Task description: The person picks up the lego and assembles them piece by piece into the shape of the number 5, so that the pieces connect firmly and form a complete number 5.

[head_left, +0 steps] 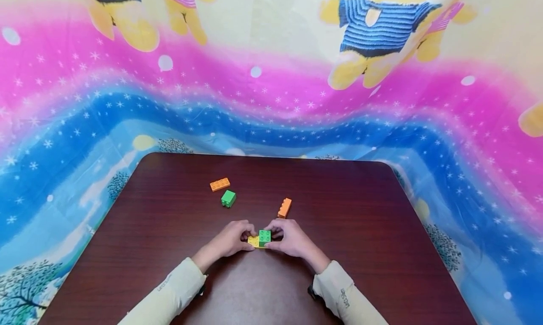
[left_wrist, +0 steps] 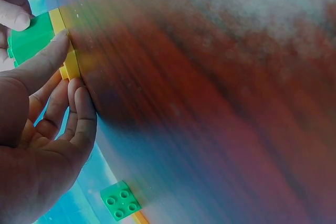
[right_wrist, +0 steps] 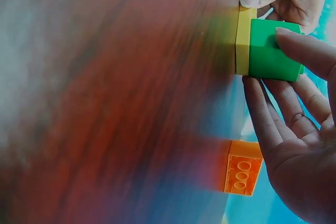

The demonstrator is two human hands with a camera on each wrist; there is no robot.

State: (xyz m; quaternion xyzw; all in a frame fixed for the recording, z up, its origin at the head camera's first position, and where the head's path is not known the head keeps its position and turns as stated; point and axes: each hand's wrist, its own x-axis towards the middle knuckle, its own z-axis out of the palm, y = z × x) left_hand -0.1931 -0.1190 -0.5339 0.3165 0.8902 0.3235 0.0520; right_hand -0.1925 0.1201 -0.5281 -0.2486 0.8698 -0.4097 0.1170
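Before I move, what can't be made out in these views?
Head: top of the yellow brick under the held green block, covered by it.
Left wrist: rest of an orange brick, cut off by the bottom edge.
Head: lettering on the right sleeve, too small to read.

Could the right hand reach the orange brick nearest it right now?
Probably yes: the orange brick lies just beyond the right hand, nothing visible between, though that hand would first need to release the green brick.
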